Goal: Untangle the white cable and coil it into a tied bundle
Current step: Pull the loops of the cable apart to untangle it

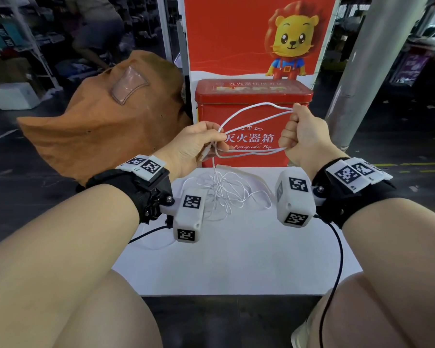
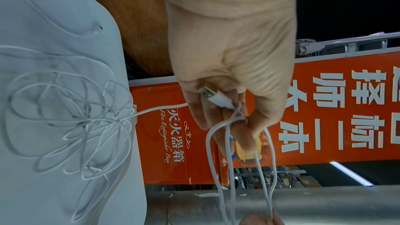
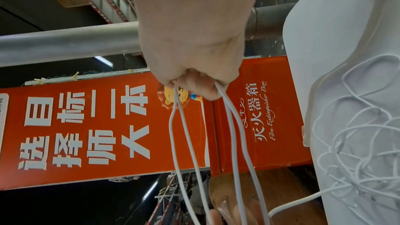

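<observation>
A white cable [image 1: 251,116] is stretched in long loops between both hands above the white table [image 1: 236,259]. My left hand [image 1: 199,144] pinches the loop ends together with the USB plug [image 2: 213,97], which lies against its fingers. My right hand [image 1: 301,131] is a fist gripping the other end of the loops [image 3: 216,126]. From the left hand one strand drops down to a loose tangle of cable [image 1: 224,192] lying on the table; the same tangle [image 2: 71,122] shows in the left wrist view and the tangle [image 3: 363,151] also in the right wrist view.
A red fire extinguisher box [image 1: 251,96] stands just behind the hands at the table's far edge, with a red lion poster [image 1: 259,33] above it. A brown fabric bag [image 1: 106,114] lies at the left. A grey pillar [image 1: 372,59] rises at the right. My knees flank the table's near edge.
</observation>
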Tool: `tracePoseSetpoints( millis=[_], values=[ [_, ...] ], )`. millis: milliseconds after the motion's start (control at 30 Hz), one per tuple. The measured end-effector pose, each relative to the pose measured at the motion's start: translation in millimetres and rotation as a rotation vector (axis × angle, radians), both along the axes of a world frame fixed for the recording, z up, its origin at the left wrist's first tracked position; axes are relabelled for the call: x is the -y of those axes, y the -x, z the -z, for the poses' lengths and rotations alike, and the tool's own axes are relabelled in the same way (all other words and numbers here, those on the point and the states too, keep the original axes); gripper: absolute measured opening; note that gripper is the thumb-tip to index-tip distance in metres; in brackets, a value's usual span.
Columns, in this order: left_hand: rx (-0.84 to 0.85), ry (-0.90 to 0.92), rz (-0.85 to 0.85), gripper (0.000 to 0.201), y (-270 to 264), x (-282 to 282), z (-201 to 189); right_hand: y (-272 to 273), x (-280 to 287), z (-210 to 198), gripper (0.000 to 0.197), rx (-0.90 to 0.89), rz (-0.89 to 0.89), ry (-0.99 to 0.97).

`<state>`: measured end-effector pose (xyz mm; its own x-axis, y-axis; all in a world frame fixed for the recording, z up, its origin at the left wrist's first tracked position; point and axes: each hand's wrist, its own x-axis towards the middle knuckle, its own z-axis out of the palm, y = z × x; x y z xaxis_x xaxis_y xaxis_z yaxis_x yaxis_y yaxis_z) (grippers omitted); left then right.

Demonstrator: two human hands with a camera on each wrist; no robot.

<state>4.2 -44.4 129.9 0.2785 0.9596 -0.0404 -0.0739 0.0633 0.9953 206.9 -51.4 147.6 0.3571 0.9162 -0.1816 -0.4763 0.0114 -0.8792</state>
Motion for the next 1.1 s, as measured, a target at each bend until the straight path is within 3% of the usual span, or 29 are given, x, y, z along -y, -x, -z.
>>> tracePoseSetpoints(
  millis=[133,300,367,467,567,700,800,933,1100],
  values=[
    [0.028,-0.028,-0.089,0.012,3,0,1,7,-1,3,0.038,0.001,0.047,0.008],
    [0.313,-0.006,-0.141,0.006,-1,1,-9,16,1,18,0.039,0.0,-0.039,0.052],
    [0.334,0.046,-0.14,0.011,-5,-2,-17,19,4,23,0.038,-0.01,-0.105,0.088],
    [0.033,-0.037,-0.109,0.019,-6,-9,-30,23,9,23,0.033,0.097,-0.206,0.14],
    [-0.371,-0.198,-0.044,0.018,-4,-13,-54,21,16,19,0.018,0.475,-0.353,0.19],
    [-0.683,-0.385,-0.01,0.02,-5,-13,-97,22,28,0,0.032,0.839,-0.461,0.123],
    [-0.793,-0.501,-0.03,0.021,-5,-8,-128,27,35,-22,0.031,0.941,-0.481,0.086],
    [-0.954,-0.653,0.002,0.019,-6,15,-166,35,46,-56,0.044,1.002,-0.492,-0.03],
    [-0.744,-0.868,-0.115,0.017,-4,48,-205,43,67,-94,0.048,0.946,-0.514,-0.216]
  ],
)
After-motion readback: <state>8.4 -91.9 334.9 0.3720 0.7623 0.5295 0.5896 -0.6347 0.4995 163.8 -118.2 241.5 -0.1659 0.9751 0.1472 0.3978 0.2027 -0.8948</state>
